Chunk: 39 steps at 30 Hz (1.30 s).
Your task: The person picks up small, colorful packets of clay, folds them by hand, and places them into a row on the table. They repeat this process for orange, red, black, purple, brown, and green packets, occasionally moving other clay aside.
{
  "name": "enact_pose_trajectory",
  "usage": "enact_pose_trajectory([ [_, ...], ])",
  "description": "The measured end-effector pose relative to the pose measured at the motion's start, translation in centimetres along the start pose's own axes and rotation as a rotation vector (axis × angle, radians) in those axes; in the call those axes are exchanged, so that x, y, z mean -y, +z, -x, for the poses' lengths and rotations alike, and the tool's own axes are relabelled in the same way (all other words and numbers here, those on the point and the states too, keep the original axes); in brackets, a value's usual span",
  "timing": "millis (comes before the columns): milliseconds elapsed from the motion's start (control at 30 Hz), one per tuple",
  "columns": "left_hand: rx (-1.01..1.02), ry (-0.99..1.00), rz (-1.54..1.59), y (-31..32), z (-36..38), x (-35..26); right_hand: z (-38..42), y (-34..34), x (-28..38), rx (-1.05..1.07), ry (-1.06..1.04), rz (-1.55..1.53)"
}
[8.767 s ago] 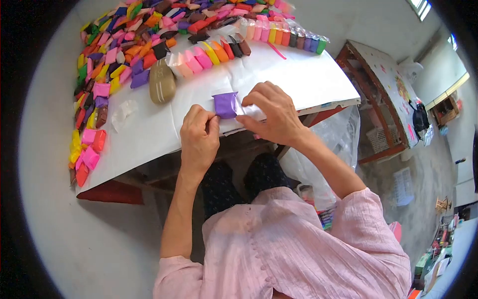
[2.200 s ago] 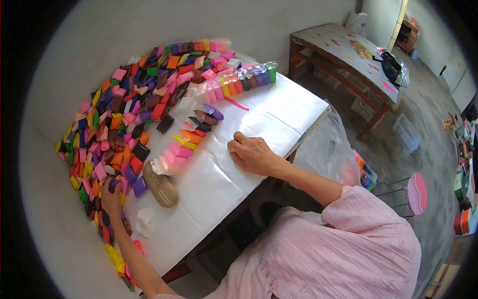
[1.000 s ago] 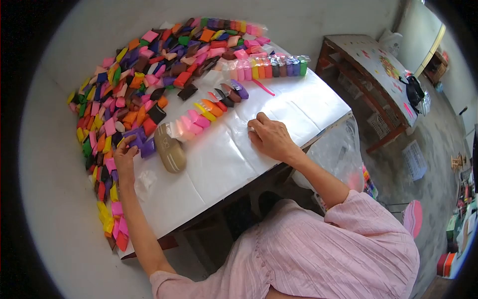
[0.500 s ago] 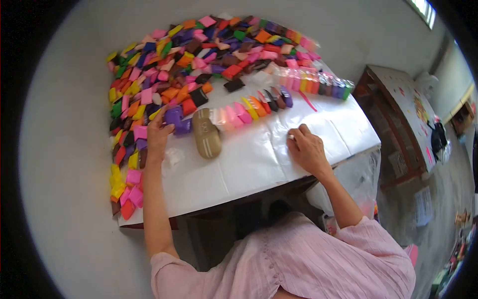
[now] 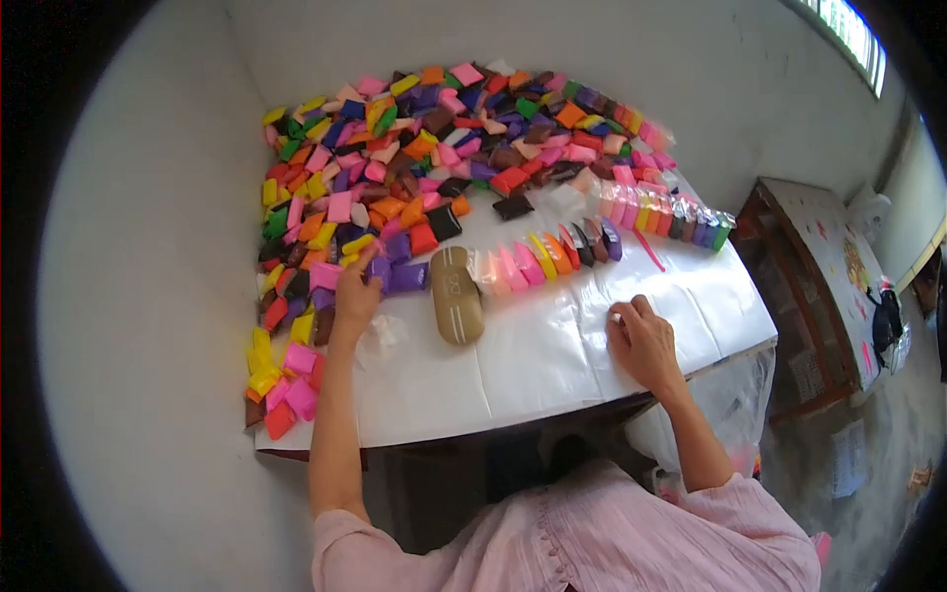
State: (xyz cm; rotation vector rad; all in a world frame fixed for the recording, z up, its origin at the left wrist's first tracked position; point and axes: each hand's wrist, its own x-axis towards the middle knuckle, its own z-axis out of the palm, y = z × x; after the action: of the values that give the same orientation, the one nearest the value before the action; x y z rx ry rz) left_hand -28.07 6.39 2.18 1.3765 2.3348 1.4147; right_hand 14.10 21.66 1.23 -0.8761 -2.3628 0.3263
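Note:
My left hand (image 5: 357, 294) is at the near edge of the packet pile, with thumb and fingers closed on a small purple packet (image 5: 378, 268). Another purple packet (image 5: 410, 278) lies just right of it. A tan oblong case (image 5: 457, 296) with white stripes rests beside these. From the case, a row of colourful packets (image 5: 528, 261) runs rightward, from pale pink through yellow and red to purple. Over the white table cover, my right hand (image 5: 646, 347) has its fingers curled together. A tiny white spot shows at its fingertips; what it is, I cannot make out.
A large heap of colourful packets (image 5: 395, 148) covers the table's back and left, against the wall. A wrapped row of packets (image 5: 666, 212) and a pink strip (image 5: 649, 253) lie at the right. Clear plastic (image 5: 725, 405) hangs below the edge. Another table (image 5: 819, 266) stands further right.
The view has shifted, so the table appears lower and further right. My left hand's fingers have moved over the purple packets and closed on one. My right hand stays curled above the cover.

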Motion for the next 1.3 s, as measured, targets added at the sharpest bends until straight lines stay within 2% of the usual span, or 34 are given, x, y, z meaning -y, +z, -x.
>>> enact_pose_trajectory([
  [100, -0.149, 0.163, -0.423, 0.4, -0.1, 0.3, 0.0, -0.2, 0.3, -0.004, -0.002, 0.0],
  [133, -0.255, 0.307, -0.463, 0.6, 0.2, -0.1, 0.0, -0.1, 0.2, -0.015, -0.02, 0.006],
  [333, -0.228, 0.404, -0.468, -0.7, -3.0, -0.4, 0.1, -0.1, 0.5, -0.027, -0.032, 0.052],
  [433, -0.225, 0.331, -0.334, -0.9, -6.5, 0.3, 0.0, -0.2, 0.5, -0.025, -0.027, 0.036],
  [633, -0.318, 0.211, -0.423, -3.1, -15.4, -0.4, -0.2, -0.4, 0.7, -0.012, -0.009, 0.012],
  [667, -0.335, 0.326, -0.384, -3.6, -18.3, 1.9, -0.3, -0.5, 0.8, -0.004, 0.0, 0.012],
  [767, -0.34, 0.302, -0.426, -4.0, -22.2, -0.1, -0.5, -0.5, 1.1, 0.002, 0.011, 0.035],
  [867, -0.425, 0.422, -0.578, -3.5, -27.6, 0.0, -0.7, -0.6, 1.3, -0.002, 0.007, 0.04],
  [967, -0.353, 0.505, -0.853, -3.9, -30.2, -2.7, -0.9, -0.8, 1.5, 0.019, 0.036, 0.029],
  [1000, -0.381, 0.574, -0.923, -3.8, -32.6, -1.4, -1.1, -0.8, 1.7, 0.002, 0.026, 0.048],
  [1100, -0.19, 0.44, -0.996, -3.6, -34.7, -2.4, -1.3, -0.9, 1.9, 0.023, 0.068, 0.035],
  [1133, -0.109, 0.33, -0.997, -3.4, -34.2, -3.1, -1.3, -0.8, 1.8, 0.019, 0.073, 0.033],
  [1233, -0.105, 0.219, -1.027, -3.4, -35.4, -0.6, -1.3, -0.7, 1.7, 0.027, 0.095, 0.023],
  [1300, -0.164, 0.281, -0.872, -4.2, -35.6, 1.9, -1.3, -0.8, 1.8, 0.048, 0.122, 0.009],
])
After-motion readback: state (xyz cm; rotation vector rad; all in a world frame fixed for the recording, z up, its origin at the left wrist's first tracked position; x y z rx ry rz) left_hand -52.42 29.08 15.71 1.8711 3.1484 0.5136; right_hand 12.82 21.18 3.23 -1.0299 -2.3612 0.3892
